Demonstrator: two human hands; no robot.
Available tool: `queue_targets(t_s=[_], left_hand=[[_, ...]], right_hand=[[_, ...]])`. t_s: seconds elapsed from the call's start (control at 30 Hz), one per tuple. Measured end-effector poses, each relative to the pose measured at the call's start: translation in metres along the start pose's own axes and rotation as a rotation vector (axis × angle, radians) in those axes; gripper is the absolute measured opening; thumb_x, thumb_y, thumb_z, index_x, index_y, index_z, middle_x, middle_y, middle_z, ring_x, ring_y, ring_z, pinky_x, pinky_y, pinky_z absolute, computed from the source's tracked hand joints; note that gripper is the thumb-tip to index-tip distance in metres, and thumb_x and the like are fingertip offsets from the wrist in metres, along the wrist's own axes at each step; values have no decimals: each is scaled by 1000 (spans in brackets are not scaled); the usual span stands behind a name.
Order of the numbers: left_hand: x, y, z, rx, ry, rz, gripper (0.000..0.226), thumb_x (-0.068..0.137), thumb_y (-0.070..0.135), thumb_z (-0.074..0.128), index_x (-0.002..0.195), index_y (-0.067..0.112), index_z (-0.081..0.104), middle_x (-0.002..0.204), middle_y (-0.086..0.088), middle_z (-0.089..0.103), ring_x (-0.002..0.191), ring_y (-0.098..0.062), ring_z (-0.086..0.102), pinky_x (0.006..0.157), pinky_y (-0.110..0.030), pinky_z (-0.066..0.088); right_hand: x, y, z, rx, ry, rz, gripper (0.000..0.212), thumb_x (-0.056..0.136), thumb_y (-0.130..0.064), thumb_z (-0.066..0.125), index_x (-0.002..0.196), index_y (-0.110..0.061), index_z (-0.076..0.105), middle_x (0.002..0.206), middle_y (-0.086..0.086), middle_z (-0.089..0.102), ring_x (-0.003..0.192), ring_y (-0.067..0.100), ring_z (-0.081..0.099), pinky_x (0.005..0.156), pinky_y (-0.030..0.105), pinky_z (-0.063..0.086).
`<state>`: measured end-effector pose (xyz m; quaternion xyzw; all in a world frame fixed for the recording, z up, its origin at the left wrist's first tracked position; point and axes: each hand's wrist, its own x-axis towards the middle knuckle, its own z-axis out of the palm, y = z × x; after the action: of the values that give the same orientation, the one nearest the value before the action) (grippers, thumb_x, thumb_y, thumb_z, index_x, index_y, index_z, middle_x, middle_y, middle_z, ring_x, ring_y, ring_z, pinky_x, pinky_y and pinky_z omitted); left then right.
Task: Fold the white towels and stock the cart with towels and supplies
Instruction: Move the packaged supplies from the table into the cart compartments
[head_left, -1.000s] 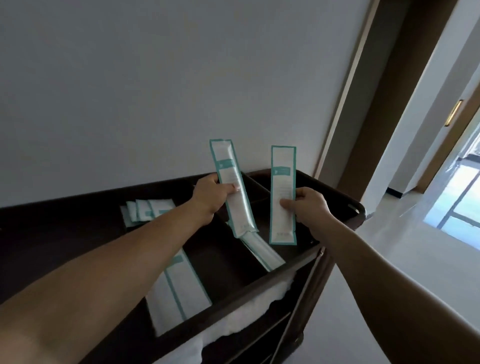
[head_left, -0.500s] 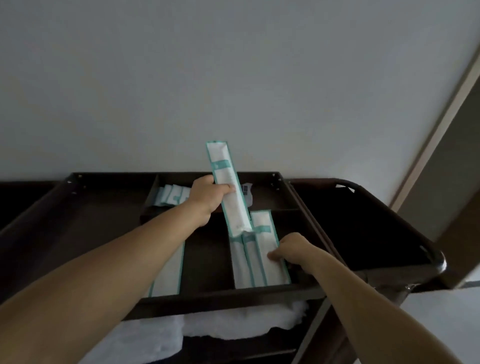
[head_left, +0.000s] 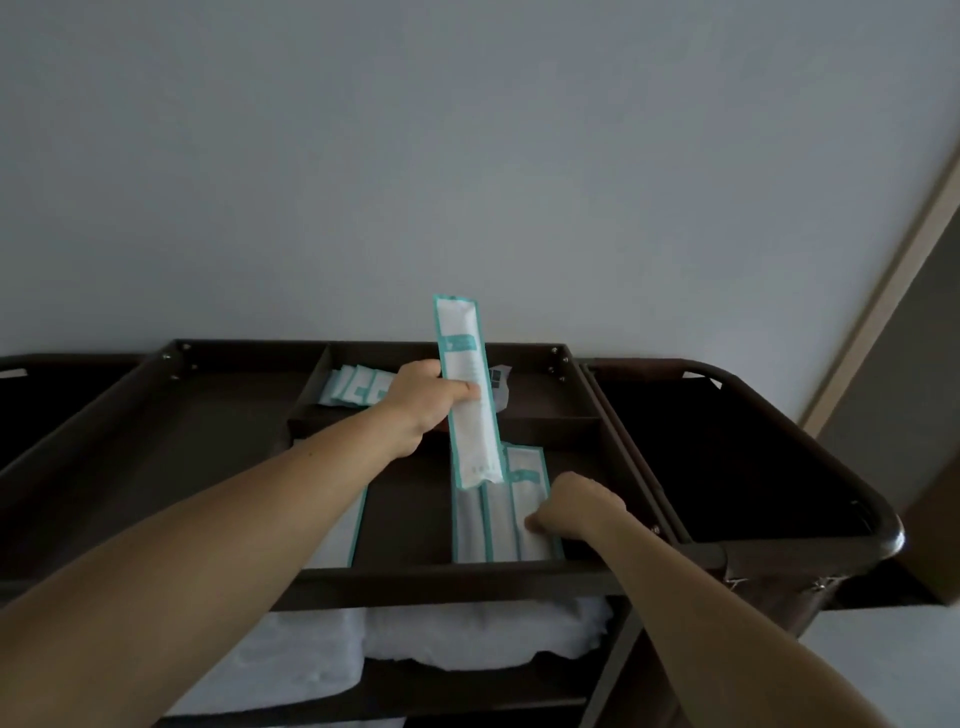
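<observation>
My left hand (head_left: 426, 402) grips a long white packet with teal edges (head_left: 467, 395) and holds it upright over the top tray of the dark cart (head_left: 457, 574). Below it, several like packets (head_left: 498, 514) lie side by side in the front right compartment. My right hand (head_left: 574, 506) rests on the rightmost of them with curled fingers, pressing it down. Folded white towels (head_left: 483, 634) fill the shelf under the tray.
Small teal-and-white sachets (head_left: 358, 389) sit in the back compartment. Another long packet (head_left: 337, 535) lies partly under my left forearm. A dark bag (head_left: 727, 452) hangs open at the cart's right end. A grey wall stands close behind; a door frame (head_left: 883, 280) is at right.
My right hand brought its packet down into the front right compartment and stays on it. My left hand still holds its packet upright. The view swung left toward the cart.
</observation>
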<state>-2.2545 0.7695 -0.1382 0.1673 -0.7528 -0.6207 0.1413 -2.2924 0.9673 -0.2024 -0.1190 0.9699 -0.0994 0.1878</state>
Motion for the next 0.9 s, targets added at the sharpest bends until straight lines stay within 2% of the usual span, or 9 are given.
queue_targets(t_s=[0.1,0.23,0.33,0.43,0.53,0.6,0.7,0.77,0.9], left_hand=[[-3,-2,1,16,-12,-14,9,86,9,73,93,14,70,99,-3,73,95,-20,69,79,-29,54],[-6,-3,6,40,-41,-41,14,85,12,73,99,8,73,98,-7,75,95,-25,71,88,-40,57],[-12,-1,21,60,-106,-45,9,86,16,73,94,11,73,90,-9,75,82,-26,71,67,-32,57],[-17,1,36,88,-117,-45,4,88,15,71,83,17,71,79,-6,71,66,-18,62,48,-22,43],[-19,0,45,109,-125,-42,14,88,10,68,75,16,68,72,-5,66,59,-14,57,47,-24,40],[-18,0,45,145,-87,-34,15,87,10,68,73,18,66,71,-3,65,60,-12,57,48,-22,38],[-13,3,40,173,-13,-21,9,84,12,69,77,17,66,79,-6,66,69,-16,60,51,-22,38],[-10,5,37,202,3,-8,5,85,12,66,81,14,67,80,-8,65,74,-17,60,53,-22,39],[-10,2,32,251,-3,11,17,88,12,61,98,1,70,83,-9,63,75,-18,58,50,-22,37]], right_hand=[[-1,-3,-8,44,29,-50,42,85,-44,71,111,-14,58,97,1,58,83,17,54,73,29,43],[-3,-15,-35,583,242,-188,35,96,-44,58,90,-11,69,78,1,64,70,16,59,62,27,47],[-17,-20,-50,799,184,-320,29,95,-41,63,94,-13,69,79,-1,68,55,7,59,47,19,43],[-19,-15,-47,786,156,-339,21,88,-30,75,97,-13,67,84,-1,71,66,6,68,56,21,51],[-13,-4,-40,778,204,-265,20,85,-26,77,96,-14,66,92,1,72,83,16,71,75,33,60],[-7,5,-36,760,226,-197,18,85,-25,77,94,-13,66,93,2,72,84,17,71,78,37,61],[3,20,-27,651,157,-62,22,86,-25,76,91,-7,65,88,6,71,73,18,68,63,32,58],[6,26,-19,551,73,23,24,87,-27,75,88,-8,60,82,7,68,62,18,63,51,27,49],[10,28,-3,466,-34,85,21,89,-22,72,85,-7,59,69,8,67,50,20,60,51,27,47]])
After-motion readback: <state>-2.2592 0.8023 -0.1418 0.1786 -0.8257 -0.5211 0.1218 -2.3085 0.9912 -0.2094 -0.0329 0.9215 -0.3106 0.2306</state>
